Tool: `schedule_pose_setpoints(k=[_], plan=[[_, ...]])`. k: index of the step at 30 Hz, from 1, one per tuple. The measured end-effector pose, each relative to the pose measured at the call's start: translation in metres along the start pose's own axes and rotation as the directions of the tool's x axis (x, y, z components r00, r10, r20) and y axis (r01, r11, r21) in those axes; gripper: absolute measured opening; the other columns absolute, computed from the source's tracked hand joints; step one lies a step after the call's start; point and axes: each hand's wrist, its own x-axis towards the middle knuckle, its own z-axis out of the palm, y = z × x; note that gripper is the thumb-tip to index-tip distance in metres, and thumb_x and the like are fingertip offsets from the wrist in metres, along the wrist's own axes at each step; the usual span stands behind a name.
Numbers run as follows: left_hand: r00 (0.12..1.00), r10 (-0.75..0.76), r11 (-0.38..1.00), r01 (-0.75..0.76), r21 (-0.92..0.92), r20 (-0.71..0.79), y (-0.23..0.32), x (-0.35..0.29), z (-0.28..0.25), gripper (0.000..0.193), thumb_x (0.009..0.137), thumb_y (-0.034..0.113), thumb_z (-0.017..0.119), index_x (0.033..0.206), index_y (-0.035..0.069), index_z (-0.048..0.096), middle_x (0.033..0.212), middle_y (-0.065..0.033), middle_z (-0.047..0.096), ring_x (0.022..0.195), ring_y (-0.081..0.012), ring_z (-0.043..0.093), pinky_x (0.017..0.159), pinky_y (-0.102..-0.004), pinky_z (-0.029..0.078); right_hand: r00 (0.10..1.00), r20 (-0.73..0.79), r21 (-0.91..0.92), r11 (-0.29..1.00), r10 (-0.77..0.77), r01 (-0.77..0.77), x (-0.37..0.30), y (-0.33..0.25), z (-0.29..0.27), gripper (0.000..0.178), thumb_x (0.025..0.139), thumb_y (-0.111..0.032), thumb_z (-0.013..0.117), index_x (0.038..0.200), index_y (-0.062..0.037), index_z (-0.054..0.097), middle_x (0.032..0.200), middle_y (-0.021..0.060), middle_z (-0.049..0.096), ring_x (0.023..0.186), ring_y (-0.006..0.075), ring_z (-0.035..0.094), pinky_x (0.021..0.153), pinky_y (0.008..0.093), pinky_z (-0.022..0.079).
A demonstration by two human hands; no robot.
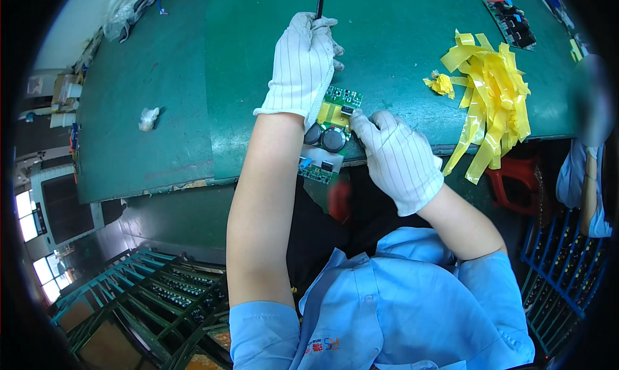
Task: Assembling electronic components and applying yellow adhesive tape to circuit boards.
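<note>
Our two gloved hands, two circuit boards, one heap of yellow strips.
Our right hand (398, 157) has curled fingers touching the near board (330, 115) at the table's near edge; our left hand (300, 70) bends beside one black rod (320, 6); we cannot tell whether either pinches. The far board (509, 24) lies beyond the yellow strips (493, 89), one white scrap (149, 118) at left. The table (174, 67) is green; a green rack (161, 299) and a blue rack (560, 267) flank us.

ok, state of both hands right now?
Left hand: fingers partly curled, black stick with white tip poking out past them; grip hidden.
Right hand: fingers curled, fingertips at circuit board's right edge; can't tell if gripping.
</note>
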Motion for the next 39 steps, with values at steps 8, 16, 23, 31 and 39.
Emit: schedule_pose_setpoints(k=[8,16,23,31,39], plan=[[1.000,-0.004,1.000,0.004,-0.005,-0.006,-0.002,0.006,-0.002,0.025,0.103,0.016,0.045,0.118,-0.002,0.055,0.082,-0.0099,0.063,0.070,-0.0138,0.065,0.061,-0.0258,0.058,0.966,0.109,-0.184,0.950,-0.233,0.250,0.007,0.020,-0.008,0.054,0.078,-0.007,0.060,0.131,-0.0110,0.050,0.097,0.0083,0.056,0.086,0.0252,0.061,0.060,0.0394,0.054],[0.999,0.009,0.996,-0.012,-0.084,-0.034,0.001,0.004,-0.004,0.026,0.102,0.015,0.048,0.116,-0.006,0.055,0.089,-0.0130,0.066,0.075,-0.0158,0.067,0.068,-0.0280,0.058,0.940,0.225,-0.248,0.918,-0.257,0.310,0.015,0.012,-0.020,0.053,0.081,-0.010,0.057,0.133,-0.0107,0.048,0.097,0.0100,0.055,0.085,0.0249,0.061,0.058,0.0389,0.055],[0.984,0.156,0.961,-0.132,0.242,-0.083,0.011,-0.044,-0.046,0.024,0.099,0.008,0.054,0.115,-0.008,0.061,0.103,-0.0121,0.070,0.095,-0.0160,0.066,0.087,-0.0283,0.052,0.938,0.216,-0.181,0.933,-0.272,0.312,0.008,0.025,-0.011,0.055,0.083,-0.009,0.055,0.138,-0.0108,0.046,0.102,0.0109,0.055,0.086,0.0274,0.061,0.060,0.0404,0.055],[0.893,0.291,0.925,-0.171,0.341,-0.343,-0.043,-0.049,-0.031,0.026,0.097,0.024,0.054,0.101,0.003,0.069,0.092,-0.0182,0.070,0.087,-0.0379,0.066,0.076,-0.0460,0.051,0.911,0.287,-0.209,0.909,-0.295,0.360,0.019,0.021,-0.016,0.048,0.085,-0.010,0.055,0.133,-0.0121,0.052,0.103,0.0114,0.055,0.089,0.0270,0.060,0.061,0.0413,0.054],[0.903,0.272,0.880,-0.094,0.465,-0.331,-0.044,-0.050,-0.031,0.028,0.098,0.027,0.055,0.096,0.002,0.067,0.090,-0.0189,0.068,0.086,-0.0380,0.065,0.075,-0.0479,0.050,0.915,0.316,-0.066,0.956,-0.253,0.287,0.035,0.015,-0.034,0.039,0.093,-0.012,0.049,0.132,-0.0076,0.054,0.098,0.0197,0.057,0.081,0.0346,0.066,0.065,0.0449,0.053]])
